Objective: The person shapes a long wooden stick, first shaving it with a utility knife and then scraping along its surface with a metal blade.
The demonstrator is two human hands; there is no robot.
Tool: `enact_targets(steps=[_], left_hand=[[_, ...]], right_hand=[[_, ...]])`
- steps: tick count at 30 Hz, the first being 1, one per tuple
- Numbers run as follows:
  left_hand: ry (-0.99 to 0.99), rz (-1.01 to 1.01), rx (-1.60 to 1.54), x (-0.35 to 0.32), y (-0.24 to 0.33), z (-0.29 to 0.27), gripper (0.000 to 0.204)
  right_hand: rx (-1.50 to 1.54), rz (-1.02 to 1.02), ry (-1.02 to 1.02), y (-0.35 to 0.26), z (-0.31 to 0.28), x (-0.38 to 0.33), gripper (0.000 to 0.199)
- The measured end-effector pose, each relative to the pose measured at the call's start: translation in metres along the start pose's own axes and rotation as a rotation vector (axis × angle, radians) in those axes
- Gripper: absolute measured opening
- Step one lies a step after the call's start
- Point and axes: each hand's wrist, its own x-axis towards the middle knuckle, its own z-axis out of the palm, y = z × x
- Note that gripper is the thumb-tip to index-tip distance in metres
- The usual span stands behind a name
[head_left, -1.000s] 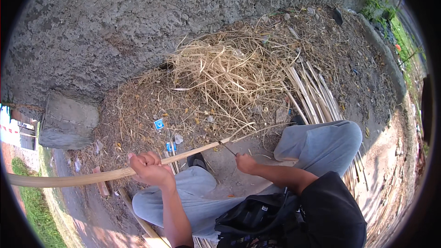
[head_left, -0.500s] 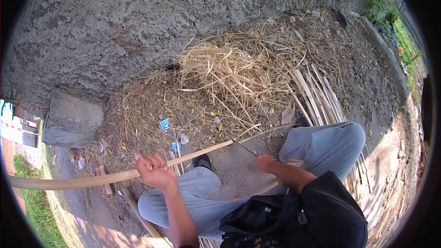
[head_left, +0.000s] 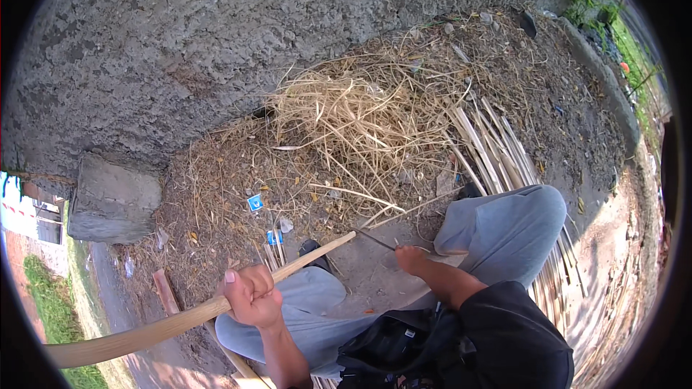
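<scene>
So here's where we're at: the big heap of dry shavings (head_left: 346, 119) against the concrete wall (head_left: 180, 50) and the row of finished thin strips (head_left: 497, 151) lying on the ground by our right knee say a good chunk of the splitting is already behind us, but the long bamboo pole (head_left: 173, 324) we're working on looks mostly whole, so we'd guess there's plenty left on this one. The pole runs from the lower left edge of the ground, across our left thigh, up to its tip just in front of our knees. Our left hand (head_left: 251, 295) is wrapped tight around it mid-length, knuckles up, forearm coming straight up from below. Our right hand (head_left: 409, 258) is closed on the handle of a thin knife (head_left: 375, 239), blade pointing at the pole's tip and just short of it, wrist bent inward.
</scene>
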Motion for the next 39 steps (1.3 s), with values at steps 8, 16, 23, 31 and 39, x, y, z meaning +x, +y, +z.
enact_targets(steps=[8,16,23,31,39], left_hand=[[0.355,0.814,0.883,0.049,0.194,-0.103,0.026],[0.023,0.378,-0.202,0.075,0.149,-0.083,0.042],[0.241,0.346,-0.376,0.091,0.098,-0.16,0.043],[0.088,0.361,-0.826,0.093,0.076,-0.241,0.043],[0.234,0.223,-0.922,0.093,0.026,-0.228,0.042]], right_hand=[[-0.037,-0.037,0.01,0.008,-0.023,0.006,0.027],[0.141,0.043,-0.116,-0.052,-0.131,-0.006,0.033],[-0.011,-0.018,0.16,-0.049,-0.262,-0.053,0.037],[1.168,0.105,0.571,-0.041,-0.354,-0.087,0.026],[1.983,-0.602,0.612,-0.068,-0.37,-0.085,0.05]])
